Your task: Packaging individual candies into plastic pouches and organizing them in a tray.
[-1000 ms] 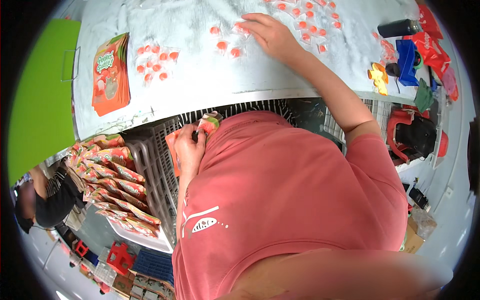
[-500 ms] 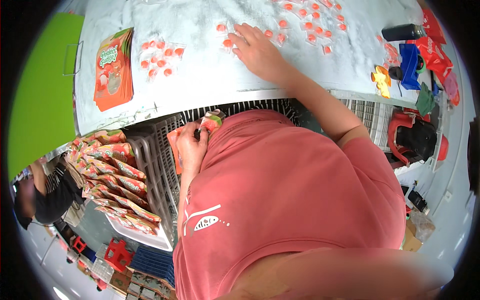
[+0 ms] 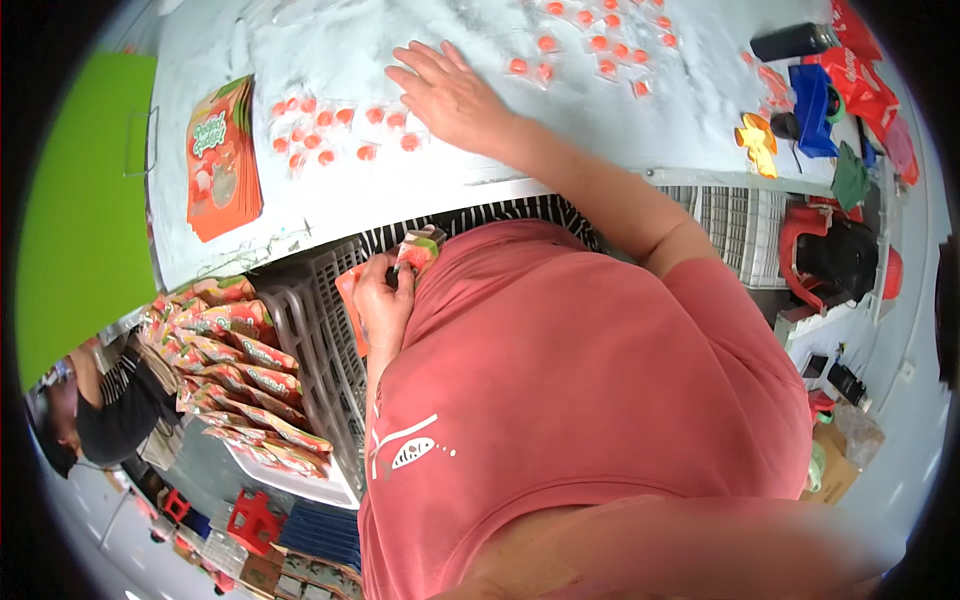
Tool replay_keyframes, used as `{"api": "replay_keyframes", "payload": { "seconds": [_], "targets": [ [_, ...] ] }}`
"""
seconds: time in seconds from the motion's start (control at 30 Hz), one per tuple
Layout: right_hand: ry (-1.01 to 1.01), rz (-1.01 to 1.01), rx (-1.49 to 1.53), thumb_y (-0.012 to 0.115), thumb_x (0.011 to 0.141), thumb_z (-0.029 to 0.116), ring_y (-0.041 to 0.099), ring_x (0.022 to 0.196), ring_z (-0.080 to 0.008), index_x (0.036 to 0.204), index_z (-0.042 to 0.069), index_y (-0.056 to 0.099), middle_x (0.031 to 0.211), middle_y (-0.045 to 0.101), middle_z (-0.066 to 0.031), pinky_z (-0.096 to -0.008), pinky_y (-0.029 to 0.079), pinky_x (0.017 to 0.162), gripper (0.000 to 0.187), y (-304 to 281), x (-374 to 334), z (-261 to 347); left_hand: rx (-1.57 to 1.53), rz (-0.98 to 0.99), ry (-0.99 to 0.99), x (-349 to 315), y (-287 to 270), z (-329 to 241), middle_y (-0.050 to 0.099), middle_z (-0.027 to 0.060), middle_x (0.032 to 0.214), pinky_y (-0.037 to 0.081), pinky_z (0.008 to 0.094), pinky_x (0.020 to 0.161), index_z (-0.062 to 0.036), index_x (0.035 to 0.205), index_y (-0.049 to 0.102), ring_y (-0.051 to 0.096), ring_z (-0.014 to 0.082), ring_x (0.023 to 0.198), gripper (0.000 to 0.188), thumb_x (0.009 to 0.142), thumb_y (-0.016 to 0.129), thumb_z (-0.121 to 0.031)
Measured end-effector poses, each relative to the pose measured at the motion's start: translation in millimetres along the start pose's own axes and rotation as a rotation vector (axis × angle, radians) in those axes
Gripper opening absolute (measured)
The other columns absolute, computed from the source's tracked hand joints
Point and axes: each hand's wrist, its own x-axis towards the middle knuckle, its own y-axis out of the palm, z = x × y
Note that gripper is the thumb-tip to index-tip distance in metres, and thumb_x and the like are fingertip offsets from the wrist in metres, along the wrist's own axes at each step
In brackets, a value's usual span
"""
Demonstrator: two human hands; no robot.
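My right hand (image 3: 455,100) lies over the pale tabletop with its fingers stretched and spread. Just left of its fingertips are several individually wrapped red candies (image 3: 376,116), which run into a larger group of wrapped candies (image 3: 324,118). Down at the table's front edge, against my body, my left hand (image 3: 383,305) is closed around a red and green pouch (image 3: 420,250); whether anything is inside it I cannot tell. A fanned stack of flat red pouches (image 3: 222,165) lies on the table at the left. More wrapped candies (image 3: 600,42) are scattered beyond my right forearm.
Below the table at the left, a white crate (image 3: 310,487) holds rows of plump pouches (image 3: 240,370). At the table's right end are a dark bottle (image 3: 795,41), a blue holder (image 3: 815,110) and a yellow item (image 3: 757,143). Another person (image 3: 100,410) is at the far left.
My right hand has swept left across the table, and several candies now lie beside the left group. The left hand keeps its hold on the pouch. The view has shifted slightly.
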Motion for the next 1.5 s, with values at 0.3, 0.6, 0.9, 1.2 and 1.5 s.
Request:
{"api": "replay_keyframes", "payload": {
  "seconds": [0.3, 0.6, 0.9, 1.2, 1.5],
  "targets": [
    [0.117, -0.086, 0.036, 0.053, 0.091, 0.003, 0.048, 0.129, -0.0303, 0.128, 0.005, 0.058, 0.136, 0.053, -0.0142, -0.0413, 0.041, 0.107, 0.037, -62, -51, -48, -0.031, -0.055, 0.056, 0, -2, -1, 0.059, 0.0122, 0.074, 0.042, 0.0309, 0.058, 0.0009, 0.087, 0.064, 0.052, 0.0198, 0.061, 0.01, 0.085, 0.068, -0.008],
    [0.347, -0.173, 0.3, 0.042, 0.094, -0.001, 0.052, 0.124, -0.0309, 0.125, 0.002, 0.06, 0.134, 0.054, -0.0159, -0.0347, 0.041, 0.105, 0.036, -86, -57, -53, 0.011, -0.034, 0.093, 5, 0, -3, 0.06, 0.0131, 0.076, 0.044, 0.0321, 0.059, 0.0006, 0.087, 0.064, 0.053, 0.0218, 0.062, 0.011, 0.085, 0.068, -0.009],
    [0.397, -0.23, 0.374, 0.043, 0.095, 0.002, 0.053, 0.124, -0.0283, 0.127, 0.001, 0.06, 0.129, 0.057, -0.0144, -0.0336, 0.039, 0.107, 0.036, -74, -66, -65, 0.013, -0.066, 0.083, 0, -2, -7, 0.061, 0.0135, 0.077, 0.045, 0.0329, 0.06, 0.0007, 0.087, 0.064, 0.055, 0.0227, 0.063, 0.011, 0.084, 0.069, -0.009],
    [0.397, -0.188, 0.36, 0.058, 0.094, 0.02, 0.052, 0.123, -0.0337, 0.129, 0.004, 0.059, 0.131, 0.056, -0.0192, -0.0432, 0.04, 0.105, 0.037, -58, -46, -43, -0.002, -0.077, 0.034, 1, 3, -2, 0.066, 0.0139, 0.08, 0.05, 0.0396, 0.062, -0.002, 0.085, 0.064, 0.064, 0.0334, 0.069, 0.01, 0.08, 0.068, -0.01],
    [0.087, 0.107, 0.039, 0.066, 0.088, 0.046, 0.041, 0.135, -0.035, 0.139, 0.014, 0.052, 0.143, 0.048, -0.016, -0.0563, 0.027, 0.112, 0.062, -20, -29, -37, -0.005, -0.102, 0.072, -1, 0, -4, 0.066, 0.0141, 0.078, 0.048, 0.0362, 0.06, -0.0026, 0.085, 0.065, 0.062, 0.0289, 0.066, 0.01, 0.081, 0.07, -0.011]
  ]
}}
